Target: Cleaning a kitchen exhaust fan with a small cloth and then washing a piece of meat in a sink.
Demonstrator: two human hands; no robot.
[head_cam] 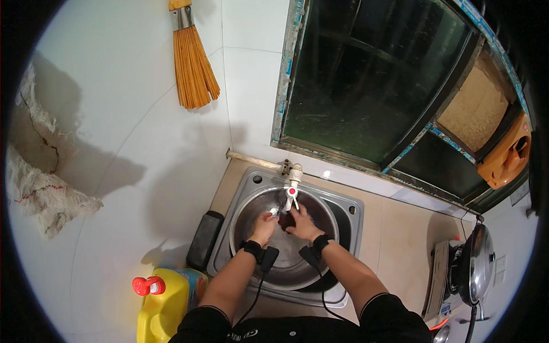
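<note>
A large round metal basin [283,268] sits in the stainless steel sink [354,257]. My left hand [264,228] is inside the basin's rim, left of the faucet [295,176], with its fingers bent; whether it grips anything is unclear. Below and right of the spout, my right hand [303,225] reaches in with fingers spread and bent. Between the hands lies a dark, reddish-brown thing [286,219], too blurred to name. The right fingers touch or nearly touch it. Both wrists wear black bands with cabled devices.
A black container [205,240] stands left of the sink, near a yellow jug [165,308] with a red cap. A bamboo brush [193,68] and frayed cloth [51,197] hang at the left wall. At the right stands a stove with a lidded pan [480,261]. A window is behind.
</note>
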